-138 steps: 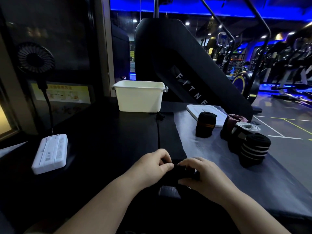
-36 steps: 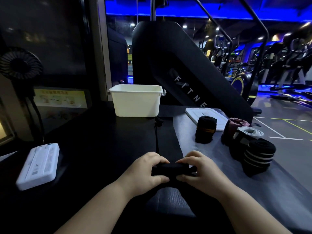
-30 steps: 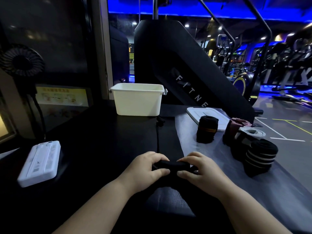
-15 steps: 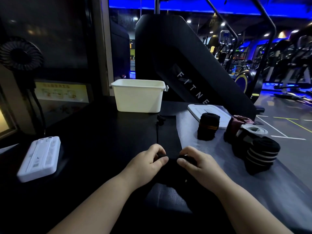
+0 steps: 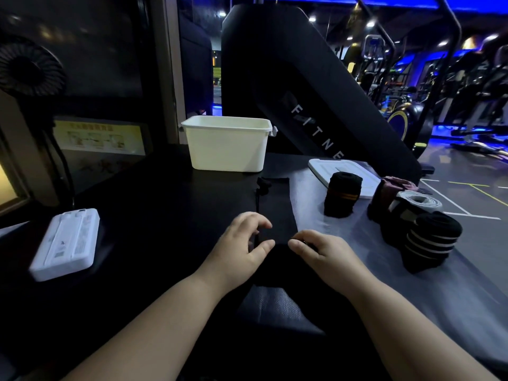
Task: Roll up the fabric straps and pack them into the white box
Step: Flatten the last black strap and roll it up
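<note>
We're rolling the long black fabric strap [image 5: 275, 204]
It runs along the worktop [image 5: 151, 215] from us towards the white plastic box [image 5: 228, 149]; the right hand [image 5: 327, 254] pinches its near end in curled fingers; the left hand [image 5: 242, 248] arches over it, grip unclear

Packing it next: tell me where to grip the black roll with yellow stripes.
Probably the banded middle of the yellow-striped roll, fingers wrapping its round sides from the near left: it stands on end, and the other rolls sit to its right.
</note>
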Motion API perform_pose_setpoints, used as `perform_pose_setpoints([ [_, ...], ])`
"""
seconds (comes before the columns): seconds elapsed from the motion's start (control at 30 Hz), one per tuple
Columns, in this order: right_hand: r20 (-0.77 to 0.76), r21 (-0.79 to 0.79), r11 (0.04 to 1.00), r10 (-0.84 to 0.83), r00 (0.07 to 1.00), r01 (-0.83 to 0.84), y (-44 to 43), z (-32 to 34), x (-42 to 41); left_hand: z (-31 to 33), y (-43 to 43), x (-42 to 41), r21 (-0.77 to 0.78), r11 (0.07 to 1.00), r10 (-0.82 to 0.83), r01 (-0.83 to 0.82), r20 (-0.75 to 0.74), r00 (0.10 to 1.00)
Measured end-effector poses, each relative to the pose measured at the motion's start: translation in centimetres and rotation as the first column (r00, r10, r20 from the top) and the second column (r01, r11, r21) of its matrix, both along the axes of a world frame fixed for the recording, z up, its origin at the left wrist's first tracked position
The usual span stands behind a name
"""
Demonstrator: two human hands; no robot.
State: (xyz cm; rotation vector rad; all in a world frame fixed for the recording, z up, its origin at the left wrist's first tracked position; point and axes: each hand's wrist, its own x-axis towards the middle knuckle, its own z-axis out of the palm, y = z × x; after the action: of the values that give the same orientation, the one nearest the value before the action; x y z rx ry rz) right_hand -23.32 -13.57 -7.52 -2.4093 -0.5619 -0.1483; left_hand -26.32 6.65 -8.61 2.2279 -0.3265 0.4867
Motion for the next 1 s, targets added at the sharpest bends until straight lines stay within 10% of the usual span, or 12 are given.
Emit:
perform_pose_setpoints([
  [0.37, 0.188, 0.101, 0.991, 0.067, 0.98, -0.087, -0.3, -0.6, -0.2, 0.8, 0.0, -0.7, -0.048, 0.999, -0.035, 0.024, -0.234, 0.972],
  [0.67, 0.082, 0.065, 0.99, 0.12, 0.989, -0.126, -1.2, -0.5, -0.2, 0.8, -0.1, -0.9, 0.158, 0.984, -0.063, 0.085, -0.138, 0.988],
  [1.0, 0.079, 0.04, 0.992, 0.115, 0.99, -0.118, -1.1, -0.6, 0.0, 0.7, 0.0, -0.6, 0.013, 1.0, -0.016, 0.019, -0.179, 0.984],
])
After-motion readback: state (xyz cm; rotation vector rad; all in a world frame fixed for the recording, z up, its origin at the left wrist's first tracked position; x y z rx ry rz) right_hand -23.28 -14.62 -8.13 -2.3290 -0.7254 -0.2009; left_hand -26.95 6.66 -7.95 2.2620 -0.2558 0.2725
